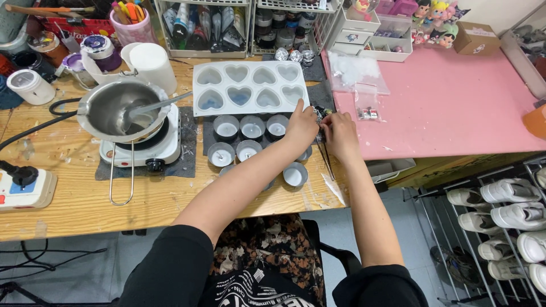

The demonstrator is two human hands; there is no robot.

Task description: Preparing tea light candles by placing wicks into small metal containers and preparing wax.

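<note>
Both hands together at the desk (pixel 85 204) edge, just right of the round tins. Left hand (pixel 301 128) over the right end of the tin cluster, fingers (pixel 300 108) stretched forward and loosely together, tips reaching a small dark cluttered item (pixel 321 113) between the two hands, just below the right corner of the heart mould (pixel 248 86). Whether the left fingers actually pinch it: cannot tell, too small and partly hidden. Right hand (pixel 340 135) just beside the left, fingers (pixel 330 120) curled inward toward the same small item, apparently closed on something tiny; a thin dark stick (pixel 326 159), maybe tweezers, running down from under the right hand toward the desk edge. Grip on the stick not clear.

Small round tins (pixel 240 139) with pale filling in rows on a grey mat (pixel 209 133), directly under and left of the left forearm; one tin (pixel 294 175) nearest the desk edge, under the left wrist. White heart mould behind the tins, two hearts with bluish fill. Further left, steel pot (pixel 116 111) with a long handle sitting on a small white hotplate (pixel 142 149). Pink mat (pixel 443 108) covering the right part of the desk, clear plastic bags (pixel 358 77) on it near the right hand. White power strip (pixel 25 190) at far left. Rack of white shoes (pixel 503 219) on the floor at right.
</note>
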